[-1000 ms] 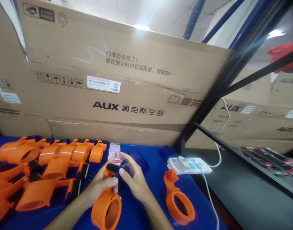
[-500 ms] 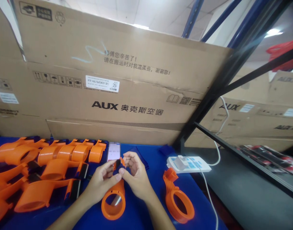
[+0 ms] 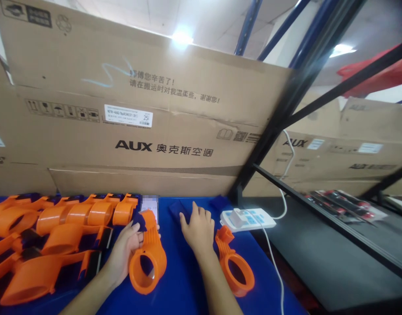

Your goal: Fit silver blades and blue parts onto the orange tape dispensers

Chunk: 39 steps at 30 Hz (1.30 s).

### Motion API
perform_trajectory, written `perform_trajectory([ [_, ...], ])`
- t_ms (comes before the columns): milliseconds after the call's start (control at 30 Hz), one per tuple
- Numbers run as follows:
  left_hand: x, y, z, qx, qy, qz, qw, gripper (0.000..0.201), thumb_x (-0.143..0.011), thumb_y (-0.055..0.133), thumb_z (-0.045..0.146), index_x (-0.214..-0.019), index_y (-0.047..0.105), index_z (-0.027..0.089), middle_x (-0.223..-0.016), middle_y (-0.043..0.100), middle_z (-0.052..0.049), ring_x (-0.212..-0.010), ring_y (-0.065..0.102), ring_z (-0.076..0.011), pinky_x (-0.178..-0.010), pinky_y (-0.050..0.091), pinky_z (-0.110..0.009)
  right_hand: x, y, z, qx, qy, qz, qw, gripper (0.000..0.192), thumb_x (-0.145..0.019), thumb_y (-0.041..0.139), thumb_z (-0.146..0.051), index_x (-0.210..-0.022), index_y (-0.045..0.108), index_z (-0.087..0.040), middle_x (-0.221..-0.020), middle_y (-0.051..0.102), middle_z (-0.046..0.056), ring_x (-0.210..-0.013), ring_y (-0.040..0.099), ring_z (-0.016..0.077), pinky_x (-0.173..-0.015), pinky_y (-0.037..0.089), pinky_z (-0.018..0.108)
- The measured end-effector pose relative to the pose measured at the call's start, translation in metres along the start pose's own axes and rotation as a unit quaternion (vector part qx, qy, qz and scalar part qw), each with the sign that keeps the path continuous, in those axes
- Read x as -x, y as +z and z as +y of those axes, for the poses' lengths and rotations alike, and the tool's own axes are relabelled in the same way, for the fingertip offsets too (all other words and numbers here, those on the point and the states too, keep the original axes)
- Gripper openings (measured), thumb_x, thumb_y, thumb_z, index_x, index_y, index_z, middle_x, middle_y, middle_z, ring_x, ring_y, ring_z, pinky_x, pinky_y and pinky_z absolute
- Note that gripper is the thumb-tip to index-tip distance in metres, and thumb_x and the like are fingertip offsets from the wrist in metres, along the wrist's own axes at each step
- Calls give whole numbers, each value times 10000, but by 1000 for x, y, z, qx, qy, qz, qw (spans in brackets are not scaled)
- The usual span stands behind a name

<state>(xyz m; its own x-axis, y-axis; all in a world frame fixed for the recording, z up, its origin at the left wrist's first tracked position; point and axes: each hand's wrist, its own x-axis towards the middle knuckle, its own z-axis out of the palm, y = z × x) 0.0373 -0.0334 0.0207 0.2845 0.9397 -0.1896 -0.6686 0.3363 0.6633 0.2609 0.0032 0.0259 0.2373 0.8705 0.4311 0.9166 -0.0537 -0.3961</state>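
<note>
In my left hand (image 3: 127, 245) is an orange plastic tape dispenser (image 3: 158, 258), its round ring hanging toward me. A dark blue piece (image 3: 140, 221) sits at the top end of this dispenser, by my fingertips. My right hand (image 3: 199, 225) reaches forward over the table with its fingers and thumb apart, beside a dark blue folded piece (image 3: 179, 211) that looks like cloth or film. Whether the fingertips touch it I cannot tell. To the right of my right forearm lies a second orange tape dispenser (image 3: 242, 278).
Several orange dispensers (image 3: 61, 238) with blue and black ends lie in rows at left. A phone (image 3: 151, 205) stands behind my left hand. A white power strip (image 3: 263, 218) with a cable lies at right, near a black rack post (image 3: 242, 188). Cardboard boxes (image 3: 174, 113) wall the back.
Both hands were together at the dispenser's top end. My right hand has let go and moved right toward the blue piece. My left hand keeps the dispenser, now turned. The view has shifted right.
</note>
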Motion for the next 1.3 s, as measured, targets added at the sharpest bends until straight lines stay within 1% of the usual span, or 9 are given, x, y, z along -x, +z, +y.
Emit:
perform_trajectory([
  [100,1,2,-1,18,-39,1,999,515,-803,773,379,-1237,682,117,-997,797,-177,-937,766,-365,-823,603,-456,-2,4,12,51,29,-51,997,349,-900,684,-381,-1129,722,-121,-1125,683,264,-1175,548,438,-951,408,547],
  [233,1,0,-4,13,-70,-3,997,505,-804,755,356,-1245,677,120,-981,799,-165,-925,764,-360,-829,592,-451,-5,5,15,8,17,-33,999,177,-878,699,-303,-996,727,-175,-1042,705,192,-1115,594,381,-927,429,490],
  [467,-1,3,-2,33,-64,-6,997,526,-846,691,430,-1249,677,92,-949,795,-183,-923,759,-372,-842,594,-477,-8,0,-1,-171,-67,6,983,232,-1029,480,-364,-966,631,-198,-891,725,68,-794,690,214,-739,548,324],
  [567,-2,8,3,35,-35,7,999,493,-871,695,445,-1237,678,114,-964,792,-171,-928,764,-352,-847,602,-462,4,-2,-18,-308,-116,-5,944,183,-1044,488,-361,-1035,587,-208,-1045,729,88,-732,708,182,-679,580,301],
  [667,-6,7,6,27,15,38,999,426,-865,732,414,-1205,681,163,-998,793,-138,-938,772,-319,-842,612,-426,16,-9,-32,-410,-201,-57,888,133,-1039,516,-296,-1088,614,-220,-1279,668,121,-993,727,217,-866,598,347],
  [833,-9,0,5,18,91,60,994,417,-855,771,329,-1241,651,224,-1084,795,-95,-979,769,-281,-852,618,-404,23,-28,-41,-391,-263,-148,870,344,-1058,482,-264,-1375,612,-291,-1476,565,87,-1392,528,257,-1172,434,454],
  [967,-7,0,4,19,96,50,994,445,-870,766,334,-1287,637,247,-1102,796,-80,-994,763,-265,-862,615,-389,24,-33,-41,-392,-291,-189,852,424,-1057,508,-355,-1477,543,-310,-1522,511,89,-1383,534,269,-1168,439,448],
  [1133,-7,1,9,20,78,49,996,481,-851,789,388,-1285,642,242,-1075,798,-81,-975,764,-270,-836,610,-376,26,-25,-42,-377,-291,-151,866,424,-1040,551,-349,-1457,561,-272,-1417,572,116,-1326,571,269,-1130,478,431],
  [1300,-10,-3,9,24,113,75,990,407,-816,826,331,-1174,658,239,-1005,792,-50,-919,762,-247,-801,597,-344,26,-18,-43,-369,-278,-126,878,371,-1045,541,-298,-1410,605,-276,-1378,587,112,-1290,592,260,-1112,492,419],
])
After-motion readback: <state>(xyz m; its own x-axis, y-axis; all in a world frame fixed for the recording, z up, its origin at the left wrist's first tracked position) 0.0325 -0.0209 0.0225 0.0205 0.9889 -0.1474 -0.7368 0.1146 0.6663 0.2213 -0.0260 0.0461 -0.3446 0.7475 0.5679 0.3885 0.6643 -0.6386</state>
